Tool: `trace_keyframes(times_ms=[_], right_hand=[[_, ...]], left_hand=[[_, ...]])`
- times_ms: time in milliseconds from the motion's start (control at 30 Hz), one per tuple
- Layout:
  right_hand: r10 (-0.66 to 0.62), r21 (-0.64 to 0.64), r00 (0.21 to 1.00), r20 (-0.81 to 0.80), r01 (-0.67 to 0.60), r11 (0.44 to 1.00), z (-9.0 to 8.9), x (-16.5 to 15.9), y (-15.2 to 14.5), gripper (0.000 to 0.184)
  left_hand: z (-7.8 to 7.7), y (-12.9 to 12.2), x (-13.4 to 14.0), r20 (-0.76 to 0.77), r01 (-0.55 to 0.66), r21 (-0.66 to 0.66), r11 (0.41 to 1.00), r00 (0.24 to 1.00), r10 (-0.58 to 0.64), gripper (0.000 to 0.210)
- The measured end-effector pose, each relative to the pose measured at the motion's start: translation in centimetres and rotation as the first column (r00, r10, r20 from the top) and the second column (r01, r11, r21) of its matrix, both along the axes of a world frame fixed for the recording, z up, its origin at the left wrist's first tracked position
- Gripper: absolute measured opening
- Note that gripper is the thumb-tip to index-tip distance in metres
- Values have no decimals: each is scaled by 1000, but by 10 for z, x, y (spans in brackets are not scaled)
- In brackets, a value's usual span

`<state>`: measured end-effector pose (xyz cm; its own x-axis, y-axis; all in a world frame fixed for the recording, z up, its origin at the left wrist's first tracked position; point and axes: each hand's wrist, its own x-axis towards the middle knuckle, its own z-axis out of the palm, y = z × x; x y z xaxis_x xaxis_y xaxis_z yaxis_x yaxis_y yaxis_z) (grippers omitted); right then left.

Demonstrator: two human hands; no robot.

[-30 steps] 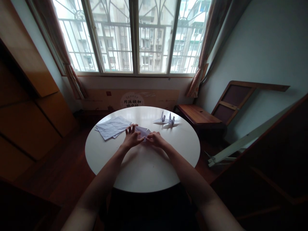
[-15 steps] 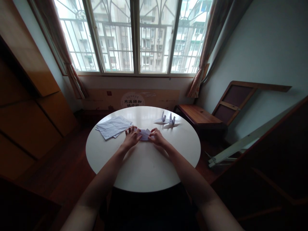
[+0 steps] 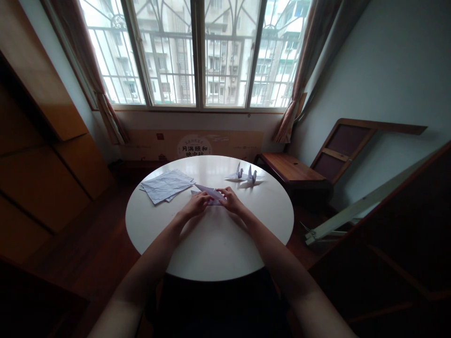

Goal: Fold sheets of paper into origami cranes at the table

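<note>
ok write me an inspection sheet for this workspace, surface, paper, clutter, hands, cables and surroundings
Surface: white oval-looking table.
Work things: folded paper between the hands; two folded paper birds at the table's far right.
Clutter: creased sheets overlap loosely at the far left.
Grip: left hand and right hand both touch the folded paper; firmness can't be told.
Cables: thin strands at the end of a pale frame, right of the table; too small to identify.
Surroundings: barred window ahead, wooden bench beyond the table's right side, wooden cabinets left.
</note>
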<state>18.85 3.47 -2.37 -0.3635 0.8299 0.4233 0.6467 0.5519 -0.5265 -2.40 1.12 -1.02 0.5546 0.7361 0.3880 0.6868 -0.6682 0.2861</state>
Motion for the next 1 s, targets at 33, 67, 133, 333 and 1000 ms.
trace_keyframes(times_ms=[33, 67, 133, 333, 1000], right_hand=[[-10, -11, 1000, -1, 10, 1000, 1, 0, 0, 50], [-20, -20, 1000, -2, 20, 1000, 2, 0, -1, 52], [-27, -39, 1000, -7, 27, 999, 4, -1, -1, 54], [21, -93, 1000, -19, -23, 995, 5, -3, -3, 35], [305, -36, 952, -10, -306, 951, 14, -6, -12, 15]], left_hand=[[-1, 1, 0, -4, 15, -5, 1000, 1000, -15, 29], [-2, 1, 0, -6, 28, -10, 1000, 1000, -28, 27], [-3, 1, 0, 6, 52, -17, 998, 999, -52, 24], [0, -1, -1, 65, 27, -78, 997, 998, -22, 20], [9, -6, 1, 57, -87, -124, 988, 994, 95, 14]])
